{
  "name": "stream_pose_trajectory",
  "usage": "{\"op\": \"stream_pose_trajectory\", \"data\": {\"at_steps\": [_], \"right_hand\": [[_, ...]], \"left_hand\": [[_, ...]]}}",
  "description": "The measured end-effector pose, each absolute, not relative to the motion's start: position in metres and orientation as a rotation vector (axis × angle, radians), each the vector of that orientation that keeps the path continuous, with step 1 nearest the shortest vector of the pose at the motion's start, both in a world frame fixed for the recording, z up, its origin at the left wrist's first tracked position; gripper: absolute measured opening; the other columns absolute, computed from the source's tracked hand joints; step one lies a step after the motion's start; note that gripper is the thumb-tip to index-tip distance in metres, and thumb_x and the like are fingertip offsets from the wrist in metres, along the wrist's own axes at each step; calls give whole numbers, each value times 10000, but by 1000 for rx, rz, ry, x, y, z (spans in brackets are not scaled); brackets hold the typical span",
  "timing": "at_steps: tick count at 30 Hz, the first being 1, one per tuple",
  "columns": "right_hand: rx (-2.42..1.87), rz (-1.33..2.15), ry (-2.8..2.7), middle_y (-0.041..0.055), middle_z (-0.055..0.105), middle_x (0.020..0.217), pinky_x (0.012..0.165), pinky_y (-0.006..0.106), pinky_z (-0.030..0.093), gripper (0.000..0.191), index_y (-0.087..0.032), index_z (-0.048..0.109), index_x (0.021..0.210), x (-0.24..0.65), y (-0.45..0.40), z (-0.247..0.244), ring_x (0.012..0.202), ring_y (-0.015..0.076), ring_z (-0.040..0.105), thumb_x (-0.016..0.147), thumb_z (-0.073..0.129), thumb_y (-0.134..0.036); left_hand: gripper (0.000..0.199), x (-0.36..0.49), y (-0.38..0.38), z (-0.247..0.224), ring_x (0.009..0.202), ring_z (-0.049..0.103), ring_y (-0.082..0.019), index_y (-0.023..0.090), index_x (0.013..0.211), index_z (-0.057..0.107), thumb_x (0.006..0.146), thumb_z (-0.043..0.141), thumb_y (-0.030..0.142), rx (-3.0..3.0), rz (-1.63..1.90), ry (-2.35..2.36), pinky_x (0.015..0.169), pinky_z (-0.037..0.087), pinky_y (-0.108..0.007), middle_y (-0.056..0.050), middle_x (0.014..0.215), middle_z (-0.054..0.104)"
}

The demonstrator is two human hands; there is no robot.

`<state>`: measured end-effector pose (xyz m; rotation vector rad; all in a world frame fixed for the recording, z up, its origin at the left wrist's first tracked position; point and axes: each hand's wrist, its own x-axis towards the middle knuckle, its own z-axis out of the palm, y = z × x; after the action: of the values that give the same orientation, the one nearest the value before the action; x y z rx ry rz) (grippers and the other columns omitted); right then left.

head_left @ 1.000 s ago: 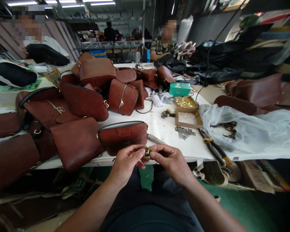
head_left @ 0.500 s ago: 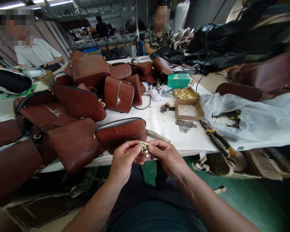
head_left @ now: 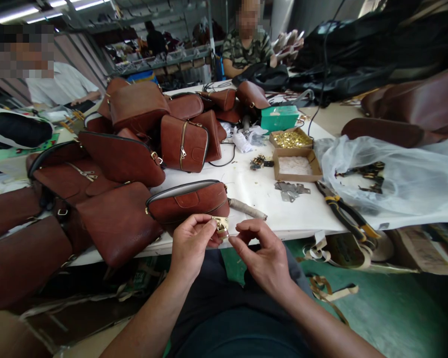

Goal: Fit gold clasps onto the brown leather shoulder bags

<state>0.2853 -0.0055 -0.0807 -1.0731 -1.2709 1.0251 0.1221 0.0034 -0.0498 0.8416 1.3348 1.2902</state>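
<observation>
Between the thumb and fingers of my left hand is a gold metal bag lock, made of a flat plate with a small padlock-shaped piece below it. My right hand is just to the right, thumb and index finger apart, the thumb tip close to the lock's lower end; whether it touches cannot be made out. Just beyond my left hand, a brown leather bag with its top unzipped lies at the table's front edge. A grey wrapped rod lies beside that bag.
Brown leather bags pile up on the left of the white table. To the right are a box of gold pieces, a cardboard box, metal plates, pliers and a plastic bag. Two people sit across the table.
My right hand has let go of the bag lock and drawn off to the right, its fingers parting. My left hand keeps hold of the lock. The view has shifted slightly.
</observation>
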Motion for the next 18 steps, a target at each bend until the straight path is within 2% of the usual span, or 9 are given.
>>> {"op": "stream_pose_trajectory", "data": {"at_steps": [4,9,13,18], "right_hand": [[-951,766,-1566,40,733,1038,785,369,569,329,-334,732,1221,283,-9,-84,880,210,683,918,776,-212],[-952,746,-1564,58,774,1038,839,413,584,278,-341,771,1216,282,-4,-84,930,246,719,954,738,-256],[-992,945,-1393,50,778,984,833,392,565,148,-304,815,1081,283,-4,-76,895,234,700,968,725,-338],[-963,1481,-1024,39,730,838,728,336,535,300,-227,807,919,282,-3,-71,745,195,653,965,702,-505]], "left_hand": [[387,123,5,-50,624,731,-152,138,947,701,767,873,434,830,1291,1338,538,569,-214,-62,822,798],[361,122,3,-50,629,724,-141,149,962,710,788,864,424,850,1304,1329,556,581,-213,-50,838,799],[355,121,0,-48,622,736,-151,154,989,722,823,843,445,950,1270,1358,585,598,-230,-51,811,798],[335,123,-2,-39,655,751,-158,160,990,743,835,835,442,1091,1279,1445,613,608,-231,-51,817,797]]}}
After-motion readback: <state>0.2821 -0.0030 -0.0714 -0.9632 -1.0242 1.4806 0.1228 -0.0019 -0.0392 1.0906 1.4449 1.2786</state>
